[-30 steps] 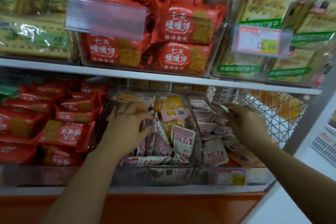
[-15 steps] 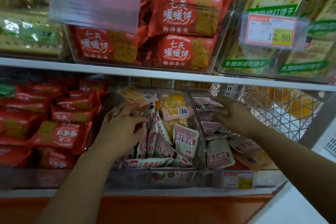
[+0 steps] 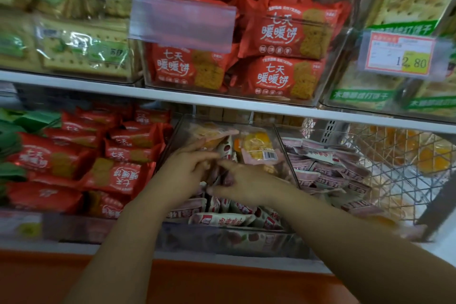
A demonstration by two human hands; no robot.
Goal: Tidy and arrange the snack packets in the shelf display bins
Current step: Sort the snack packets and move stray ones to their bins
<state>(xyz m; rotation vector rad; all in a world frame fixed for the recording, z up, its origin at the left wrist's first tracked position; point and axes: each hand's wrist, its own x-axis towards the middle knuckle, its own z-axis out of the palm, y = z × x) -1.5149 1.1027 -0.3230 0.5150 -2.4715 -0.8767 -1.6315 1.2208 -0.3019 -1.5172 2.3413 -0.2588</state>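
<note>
L hand (image 3: 183,170) grips upright packets (image 3: 226,149) in bin (image 3: 234,239); R hand (image 3: 246,185) just beside, grip unclear (blur). Risk: loose squeeze, packets flop fwd.

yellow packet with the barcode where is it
Head view, centre: the yellow packet lies at the back of the middle clear bin on the lower shelf, just above the right hand and left of the pink packets.
</note>
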